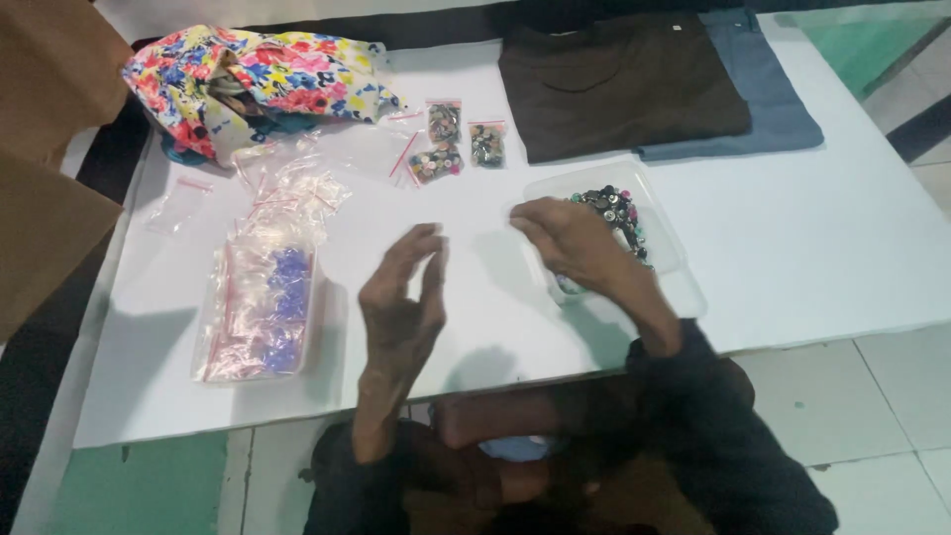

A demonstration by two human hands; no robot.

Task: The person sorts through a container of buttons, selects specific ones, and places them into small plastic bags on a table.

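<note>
1. White tabletop is filling most of the view, seen from above by a seated person.
2. Brown folded cloth is lying at the far edge, overlapping a blue folded cloth to its right.
3. Floral fabric bundle is sitting at the far left corner.
4. Clear plastic pack of small zip bags is lying near the left, with loose empty bags just beyond it.
5. Clear shallow tray is holding a heap of mixed dark and coloured buttons.
6. Right hand is resting at the tray's left rim, fingertips pinched together just beside the buttons; whether it is gripping one cannot be told.
7. Left hand is hovering empty, fingers loosely curled and apart, well left of the tray.
8. Three small filled button bags are lying between the bundle and the brown cloth.
</note>
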